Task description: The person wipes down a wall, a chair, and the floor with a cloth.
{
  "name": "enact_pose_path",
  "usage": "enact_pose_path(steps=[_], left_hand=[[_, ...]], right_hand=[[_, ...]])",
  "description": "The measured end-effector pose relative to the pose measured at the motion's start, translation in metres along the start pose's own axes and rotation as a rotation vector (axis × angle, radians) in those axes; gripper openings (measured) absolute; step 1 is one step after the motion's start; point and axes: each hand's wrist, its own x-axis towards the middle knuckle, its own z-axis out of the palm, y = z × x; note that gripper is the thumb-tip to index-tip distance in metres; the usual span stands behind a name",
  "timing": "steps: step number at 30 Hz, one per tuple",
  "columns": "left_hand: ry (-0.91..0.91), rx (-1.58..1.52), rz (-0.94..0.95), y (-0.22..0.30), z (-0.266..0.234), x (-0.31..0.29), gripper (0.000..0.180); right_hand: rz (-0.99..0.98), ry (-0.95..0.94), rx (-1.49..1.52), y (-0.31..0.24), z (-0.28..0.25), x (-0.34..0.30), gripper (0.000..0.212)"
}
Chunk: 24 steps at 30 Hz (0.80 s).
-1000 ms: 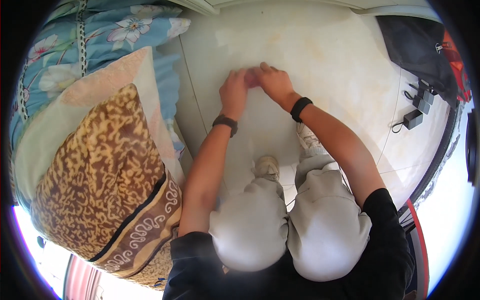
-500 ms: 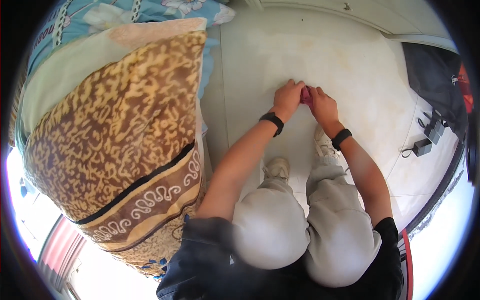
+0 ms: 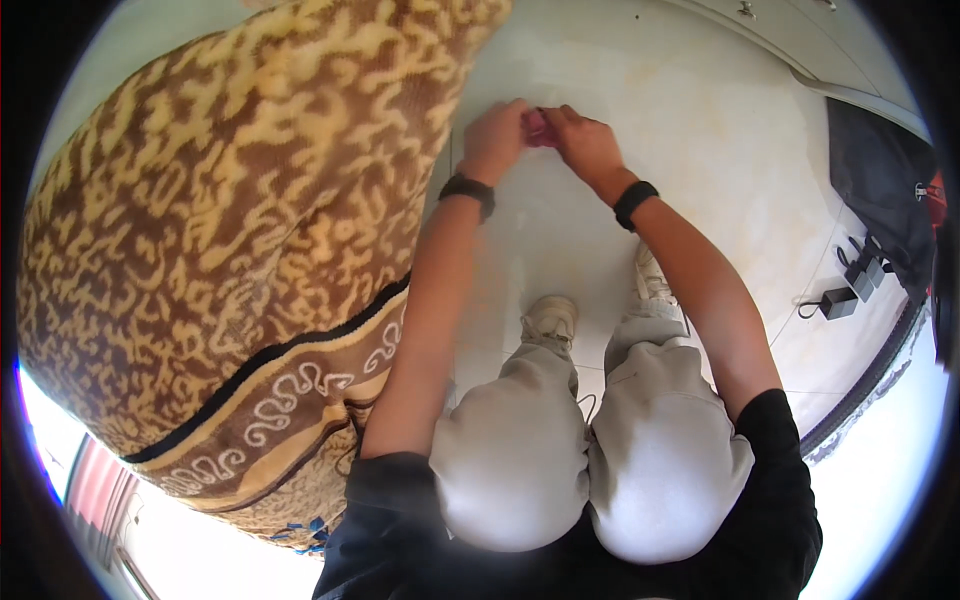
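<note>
A small crumpled dark-pink piece, which looks like cloth (image 3: 541, 129), is held between my two hands above the pale tiled floor. My left hand (image 3: 494, 141) has its fingers closed on the left side of it. On the other side my right hand (image 3: 588, 146) pinches it with thumb and fingers. Most of the piece is covered by my fingers, so its exact kind does not show. A black band circles each wrist. Both forearms reach forward past my knees.
At the left, a brown-and-yellow patterned plush blanket (image 3: 260, 190) hangs beside my left arm. Black box-shaped pieces with loops (image 3: 838, 302) lie on the floor (image 3: 700, 120) at the right, below a dark cloth bag (image 3: 880, 185). White cabinetry (image 3: 790, 40) borders the far right.
Both hands have moved left and farther away, still holding the dark-pink piece. The blanket now fills more of the left side as the view has shifted.
</note>
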Motion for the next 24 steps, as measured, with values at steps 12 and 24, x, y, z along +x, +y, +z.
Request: enact_pose_path(steps=[12, 24], left_hand=[[-0.319, 0.228, 0.054, 0.016, 0.004, -0.053, 0.02], [0.024, 0.168, 0.084, 0.065, 0.036, 0.007, 0.017]], right_hand=[[-0.047, -0.184, -0.015, -0.037, -0.014, -0.054, 0.023], [0.14, -0.024, -0.169, 0.021, -0.062, -0.019, 0.016]])
